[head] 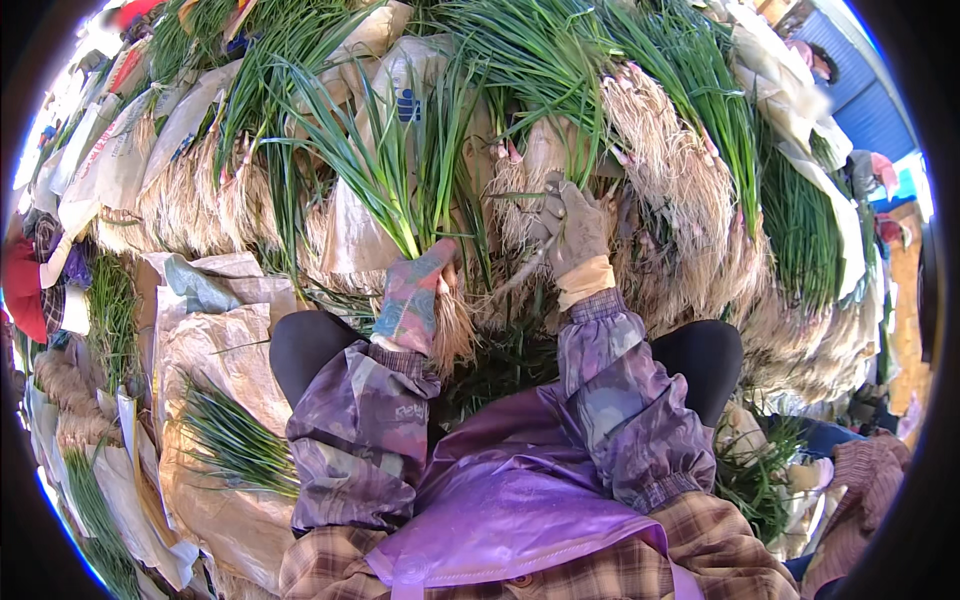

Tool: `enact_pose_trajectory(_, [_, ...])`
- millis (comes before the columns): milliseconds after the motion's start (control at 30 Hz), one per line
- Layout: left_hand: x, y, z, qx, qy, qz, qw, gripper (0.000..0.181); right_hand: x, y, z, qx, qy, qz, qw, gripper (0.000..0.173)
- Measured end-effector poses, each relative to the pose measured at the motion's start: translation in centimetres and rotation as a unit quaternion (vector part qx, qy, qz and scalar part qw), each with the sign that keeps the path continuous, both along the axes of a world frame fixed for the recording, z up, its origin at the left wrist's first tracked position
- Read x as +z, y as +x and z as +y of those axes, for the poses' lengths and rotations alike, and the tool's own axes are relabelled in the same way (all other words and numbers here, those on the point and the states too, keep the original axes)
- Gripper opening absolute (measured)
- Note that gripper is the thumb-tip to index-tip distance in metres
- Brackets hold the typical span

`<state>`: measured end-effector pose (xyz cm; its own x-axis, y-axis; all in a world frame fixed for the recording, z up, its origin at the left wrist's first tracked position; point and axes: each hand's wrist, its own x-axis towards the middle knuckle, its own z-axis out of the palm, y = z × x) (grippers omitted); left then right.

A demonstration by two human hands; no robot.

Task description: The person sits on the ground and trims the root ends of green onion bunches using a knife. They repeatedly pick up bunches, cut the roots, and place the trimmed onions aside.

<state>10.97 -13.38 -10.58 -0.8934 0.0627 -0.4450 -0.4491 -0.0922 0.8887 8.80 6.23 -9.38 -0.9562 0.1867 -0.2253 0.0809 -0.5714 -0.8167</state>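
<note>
My left hand [420,292], in a patterned glove, is closed around a bunch of green onions [397,187]. Their leaves fan upward, and their pale roots [453,330] hang below my fist. To its right, my right hand [574,229] wears a grey, soiled glove with a tan cuff. Its fingers are bent around a single green onion plant [532,264], whose pale stem and roots slant down to the left. Beyond both hands lies a large heap of green onions [525,45] with tangled roots [667,150].
Woven plastic sacks [409,90] lie among the heap. Left of my knee, a small bundle of green onions [240,435] rests on a tan sack sheet [225,510]. People sit at the far left [26,285] and lower right [862,480]. More onion bundles [802,225] stand at right.
</note>
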Motion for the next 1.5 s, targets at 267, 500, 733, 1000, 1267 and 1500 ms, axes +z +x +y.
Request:
enact_pose_trajectory(267, [-3.3,-1.2,-0.5,0.052,0.135,-0.056,0.988,0.026,-6.2,1.1,-5.0,0.311,0.574,-0.141,0.744,0.05])
enact_pose_trajectory(500, [4.6,-2.2,-3.2,0.058,0.212,0.109,0.969,0.029,4.7,-0.3,5.3,-0.003,-0.029,0.139,0.99,0.019])
enact_pose_trajectory(733, [4.2,-4.4,-1.9,-0.027,0.141,0.055,0.988,0.033,0.1,-9.1,-1.1,-0.046,0.839,-0.001,0.542,0.051])
enact_pose_trajectory(1000, [2.4,-5.2,0.1,-0.018,0.229,0.043,0.972,0.027,-0.1,-3.2,0.9,0.11,0.206,-0.069,0.97,0.021])
enact_pose_trajectory(1267, [1.9,-5.1,1.1,-0.046,0.145,0.079,0.985,0.024,1.1,0.4,-2.5,0.095,0.324,-0.033,0.941,0.023])
enact_pose_trajectory(1500, [2.6,-2.5,0.4,-0.074,0.287,-0.029,0.955,0.028,1.5,-1.6,-2.8,0.187,-0.037,-0.067,0.979,0.041])
